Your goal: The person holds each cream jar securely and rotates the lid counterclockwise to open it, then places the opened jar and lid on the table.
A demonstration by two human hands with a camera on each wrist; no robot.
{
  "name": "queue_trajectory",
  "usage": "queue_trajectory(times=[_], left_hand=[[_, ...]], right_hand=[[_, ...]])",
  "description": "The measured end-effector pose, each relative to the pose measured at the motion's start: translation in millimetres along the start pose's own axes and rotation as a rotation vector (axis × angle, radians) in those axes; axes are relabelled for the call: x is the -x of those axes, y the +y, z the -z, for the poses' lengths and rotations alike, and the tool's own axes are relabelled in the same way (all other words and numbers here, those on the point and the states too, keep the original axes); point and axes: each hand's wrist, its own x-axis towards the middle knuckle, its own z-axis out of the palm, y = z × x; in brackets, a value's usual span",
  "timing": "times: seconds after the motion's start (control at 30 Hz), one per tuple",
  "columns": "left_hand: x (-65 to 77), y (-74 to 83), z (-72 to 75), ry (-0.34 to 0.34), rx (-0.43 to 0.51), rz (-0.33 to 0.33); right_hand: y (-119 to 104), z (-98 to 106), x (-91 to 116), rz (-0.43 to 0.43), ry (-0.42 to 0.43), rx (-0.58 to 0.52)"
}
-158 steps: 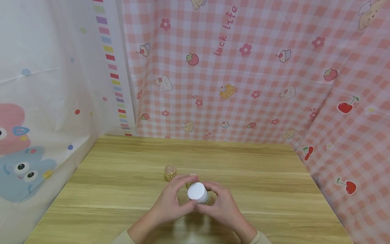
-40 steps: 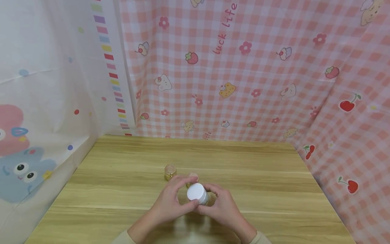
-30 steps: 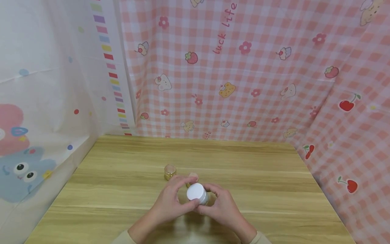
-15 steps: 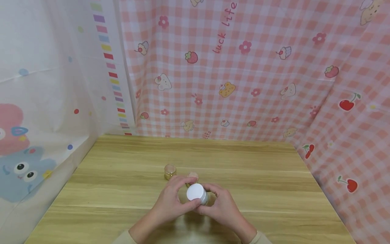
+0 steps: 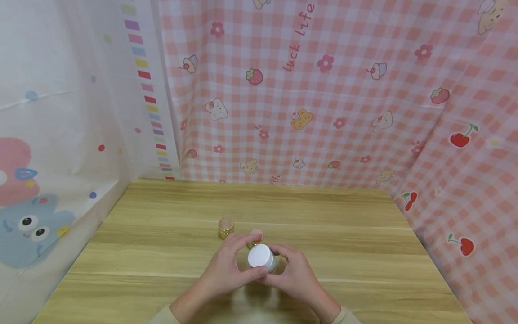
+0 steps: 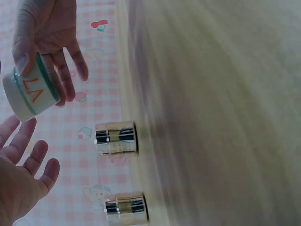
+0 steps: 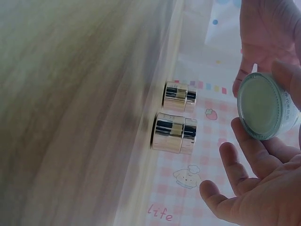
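Both hands hold a small cosmetic jar (image 5: 260,255) with a white lid above the table, its lid tilted toward the left and up. Orange lettering and a green band show on its side in the left wrist view; its pale round base (image 7: 260,106) shows in the right wrist view. My left hand (image 5: 227,266) pinches the lid between thumb and forefinger. On the other side, my right hand (image 5: 297,275) grips the jar's body with thumb and index finger, its other fingers spread. Just beyond the jar, a gold jar (image 5: 256,240) is partly hidden by the left forefinger.
Another gold jar (image 5: 226,228) stands upright to the left of the first one. Both stand on a wood-grain table (image 5: 344,234). A pink checked cloth (image 5: 283,90) hangs behind, and a white printed cloth (image 5: 81,112) hangs at the left.
The jar has shifted very slightly left and tilted a little, and the left thumb has slid right along the lid's edge. More of the gold jar behind shows now.
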Motion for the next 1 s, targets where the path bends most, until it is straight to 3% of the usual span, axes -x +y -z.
queue_trajectory(times=[0.4,0.77,1.0], left_hand=[[-0.4,2.4,1.2,0.007,-0.008,-0.083],[-0.1,3.5,0.1,0.026,-0.006,-0.054],[-0.3,0.8,-1.4,0.044,-0.018,-0.076]], right_hand=[[-1.7,-1.5,0.5,-0.019,0.025,0.011],[-3.6,-1.2,0.8,-0.032,0.014,0.004],[-2.1,-1.3,0.5,-0.003,0.002,0.007]])
